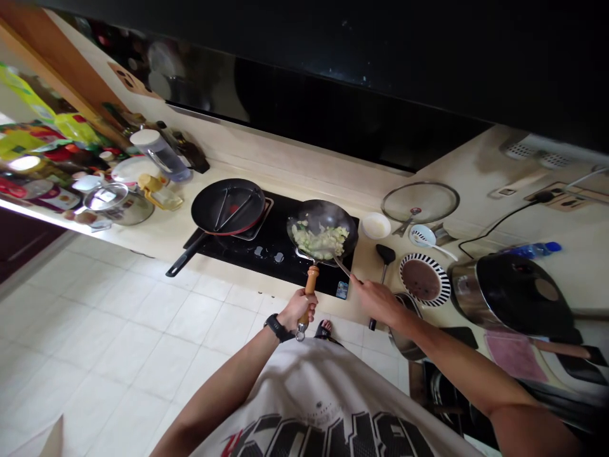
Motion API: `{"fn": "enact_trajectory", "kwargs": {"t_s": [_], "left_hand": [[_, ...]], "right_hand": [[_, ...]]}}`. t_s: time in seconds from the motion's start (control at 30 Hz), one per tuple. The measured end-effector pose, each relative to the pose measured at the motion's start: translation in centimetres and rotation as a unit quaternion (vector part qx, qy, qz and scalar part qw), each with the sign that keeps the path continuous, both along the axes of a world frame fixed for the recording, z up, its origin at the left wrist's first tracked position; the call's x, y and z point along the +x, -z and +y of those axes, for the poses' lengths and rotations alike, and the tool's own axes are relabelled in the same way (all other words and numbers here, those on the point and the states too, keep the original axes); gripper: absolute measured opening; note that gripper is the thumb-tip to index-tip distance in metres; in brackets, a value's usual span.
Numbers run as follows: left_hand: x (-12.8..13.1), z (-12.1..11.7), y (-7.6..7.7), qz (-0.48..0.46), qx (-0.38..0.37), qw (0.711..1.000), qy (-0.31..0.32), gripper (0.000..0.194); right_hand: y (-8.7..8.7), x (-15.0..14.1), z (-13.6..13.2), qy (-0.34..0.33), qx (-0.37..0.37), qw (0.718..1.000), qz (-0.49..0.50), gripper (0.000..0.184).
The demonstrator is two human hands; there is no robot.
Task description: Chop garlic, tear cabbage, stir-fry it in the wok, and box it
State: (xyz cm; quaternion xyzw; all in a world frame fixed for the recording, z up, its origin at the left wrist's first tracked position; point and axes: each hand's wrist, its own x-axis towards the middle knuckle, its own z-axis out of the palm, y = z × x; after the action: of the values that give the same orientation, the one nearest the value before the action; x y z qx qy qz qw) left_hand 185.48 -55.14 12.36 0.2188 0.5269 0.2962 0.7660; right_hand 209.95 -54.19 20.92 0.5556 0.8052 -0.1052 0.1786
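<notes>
Left hand (297, 309): closed around the wooden wok handle (313, 279), whose metal end ring shows below the fist.
Right hand (378, 298): gripping a metal-shafted utensil (343, 267); I cannot make out its head among the food.
Wok (328, 212): on the right part of the black cooktop (278, 231) on the desk (171, 225). I find it ahead of the left hand and slightly right, ahead of the right hand and to its left.
Nearer hand: the left is on the wok's own handle; the right is off the wok, just beyond its near right rim.
Handle axis: almost front to back, pointing toward the wearer, leaning slightly left at its near end.
Utensil axis: diagonal, slanting forward and left across the near right rim.
Chopped greens (321, 240): inside the wok, under light steam.
Key relation: I judge it to be the narrow wedge between handle and shaft, closing toward the near rim.
</notes>
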Motion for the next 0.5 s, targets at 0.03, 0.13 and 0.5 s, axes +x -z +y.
{"fn": "enact_trajectory", "kwargs": {"t_s": [0.03, 0.13, 0.5], "left_hand": [[0.0, 0.0, 0.1, 0.002, 0.001, 1.000, 0.001, 0.025], [-0.2, 0.0, 0.3, 0.004, 0.003, 1.000, 0.013, 0.025], [-0.3, -0.1, 1.6, 0.021, 0.006, 1.000, 0.018, 0.029]], "right_hand": [[0.4, -0.3, 1.2, 0.013, 0.003, 1.000, -0.007, 0.066], [1.5, -1.6, 5.3, 0.065, 0.026, 0.998, 0.009, 0.061], [1.4, -1.2, 2.7, 0.042, 0.031, 0.991, 0.119, 0.058]]}}
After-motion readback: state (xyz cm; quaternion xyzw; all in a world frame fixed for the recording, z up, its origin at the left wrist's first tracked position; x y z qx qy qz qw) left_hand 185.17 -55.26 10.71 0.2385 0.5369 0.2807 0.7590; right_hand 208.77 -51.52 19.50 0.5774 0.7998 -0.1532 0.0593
